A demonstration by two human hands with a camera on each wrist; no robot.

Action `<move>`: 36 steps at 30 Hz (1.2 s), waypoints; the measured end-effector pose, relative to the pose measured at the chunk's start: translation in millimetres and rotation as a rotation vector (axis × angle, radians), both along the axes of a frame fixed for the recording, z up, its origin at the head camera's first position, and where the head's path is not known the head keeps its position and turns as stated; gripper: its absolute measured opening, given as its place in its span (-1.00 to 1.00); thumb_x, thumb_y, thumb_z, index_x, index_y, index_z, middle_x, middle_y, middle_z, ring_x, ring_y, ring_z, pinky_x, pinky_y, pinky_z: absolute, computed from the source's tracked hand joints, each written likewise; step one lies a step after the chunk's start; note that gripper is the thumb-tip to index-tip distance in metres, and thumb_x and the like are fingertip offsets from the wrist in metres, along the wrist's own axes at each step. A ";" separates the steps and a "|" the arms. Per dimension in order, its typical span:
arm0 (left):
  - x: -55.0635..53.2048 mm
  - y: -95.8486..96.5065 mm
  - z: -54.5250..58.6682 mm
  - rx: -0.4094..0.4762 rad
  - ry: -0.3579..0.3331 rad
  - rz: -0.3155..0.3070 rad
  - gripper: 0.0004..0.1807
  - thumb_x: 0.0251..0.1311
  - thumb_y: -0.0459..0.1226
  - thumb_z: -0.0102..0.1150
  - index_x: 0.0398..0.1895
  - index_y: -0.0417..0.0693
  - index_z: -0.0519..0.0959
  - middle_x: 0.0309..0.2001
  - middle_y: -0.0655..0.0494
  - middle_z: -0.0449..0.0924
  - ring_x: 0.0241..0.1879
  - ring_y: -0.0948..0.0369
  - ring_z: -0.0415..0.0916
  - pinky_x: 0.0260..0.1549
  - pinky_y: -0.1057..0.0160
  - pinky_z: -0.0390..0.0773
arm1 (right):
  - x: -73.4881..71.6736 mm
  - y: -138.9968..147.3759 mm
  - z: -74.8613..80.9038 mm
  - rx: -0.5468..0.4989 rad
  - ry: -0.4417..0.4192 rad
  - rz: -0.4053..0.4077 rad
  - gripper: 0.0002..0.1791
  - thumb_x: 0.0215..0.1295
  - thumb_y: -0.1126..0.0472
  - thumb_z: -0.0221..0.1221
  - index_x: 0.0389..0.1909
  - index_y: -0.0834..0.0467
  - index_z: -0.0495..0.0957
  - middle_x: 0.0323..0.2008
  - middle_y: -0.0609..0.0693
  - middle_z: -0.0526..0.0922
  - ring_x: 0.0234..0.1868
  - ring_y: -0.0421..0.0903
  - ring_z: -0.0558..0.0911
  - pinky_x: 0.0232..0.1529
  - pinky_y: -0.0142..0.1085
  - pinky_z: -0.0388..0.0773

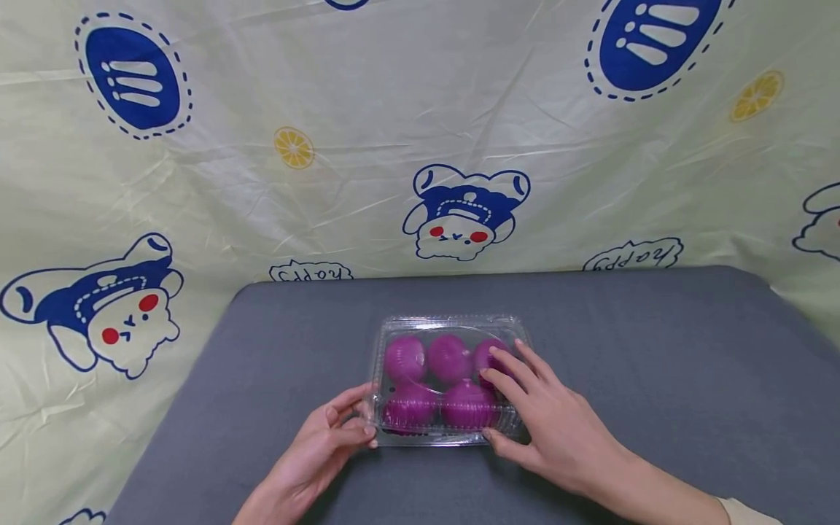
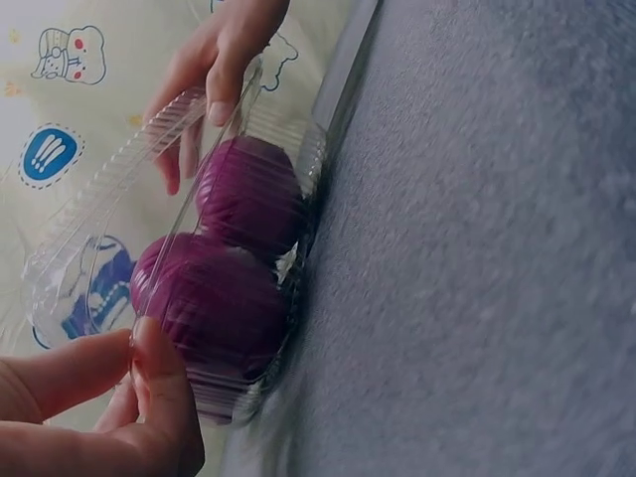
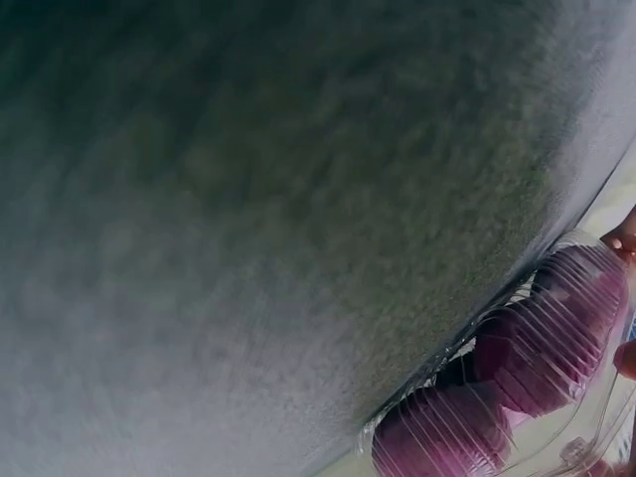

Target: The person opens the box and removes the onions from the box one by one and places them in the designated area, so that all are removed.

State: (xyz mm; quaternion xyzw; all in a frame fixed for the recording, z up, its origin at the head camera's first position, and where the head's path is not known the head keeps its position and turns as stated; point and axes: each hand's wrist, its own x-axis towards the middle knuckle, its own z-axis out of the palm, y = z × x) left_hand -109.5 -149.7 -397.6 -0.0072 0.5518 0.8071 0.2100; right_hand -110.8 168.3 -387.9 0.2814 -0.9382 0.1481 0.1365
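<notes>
A clear plastic clamshell box (image 1: 428, 440) sits on the grey surface, with several round purple things (image 1: 467, 405) inside in two rows; their kind is not plain. At the box's front left corner, my left hand (image 1: 321, 445) pinches the rim between thumb and fingers, also seen close up in the left wrist view. My right hand (image 1: 558, 423) holds the right side, its thumb at the front edge and its fingers over the lid. It covers the front right part of the box. In the right wrist view the ribbed wall and purple things (image 3: 442, 432) appear at the lower right.
A grey cloth-covered table (image 1: 689, 350) extends around the box on both sides. Behind it hangs a pale curtain (image 1: 367, 211) printed with blue cartoon figures and orange slices.
</notes>
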 end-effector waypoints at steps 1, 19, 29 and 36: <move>-0.2 -0.9 0.4 -0.009 0.005 -0.007 -0.25 0.11 -0.64 0.07 0.43 -0.43 0.13 -0.26 0.03 0.42 -0.33 0.20 0.44 -0.24 0.28 0.55 | 0.4 -0.7 0.2 0.011 0.001 0.001 -0.22 0.11 -0.27 0.32 0.33 -0.02 0.44 0.43 -0.04 0.26 0.46 0.15 0.11 -0.35 -0.03 0.68; 4.4 1.3 0.3 -0.602 0.378 -0.102 -0.30 0.35 -0.30 0.17 0.52 0.09 0.19 0.56 0.24 -0.16 0.48 0.06 -0.09 0.29 -0.03 0.21 | 3.1 -2.5 3.3 0.049 -0.021 -0.005 -0.22 0.13 -0.28 0.29 0.35 -0.06 0.42 0.35 -0.07 0.35 0.43 0.06 0.16 -0.48 -0.27 0.62; 9.6 4.6 -0.4 -0.994 0.532 -0.145 -0.26 0.41 -0.01 0.08 0.56 0.24 0.02 0.54 0.44 -0.22 0.50 0.19 -0.18 0.36 -0.17 0.03 | 3.6 -3.0 4.6 0.048 0.047 0.014 -0.27 0.12 -0.21 0.32 0.30 0.00 0.47 0.32 -0.02 0.40 0.40 0.08 0.24 -0.50 -0.38 0.58; 10.7 4.6 -1.2 -1.036 0.561 -0.206 -0.23 0.45 0.15 -0.13 0.58 0.16 -0.10 0.55 0.36 -0.33 0.50 0.20 -0.24 0.38 -0.12 -0.01 | 2.4 -2.1 6.3 -0.004 0.104 0.071 -0.37 0.08 0.06 0.29 0.23 0.10 0.51 0.28 0.03 0.45 0.36 0.10 0.31 -0.49 -0.37 0.59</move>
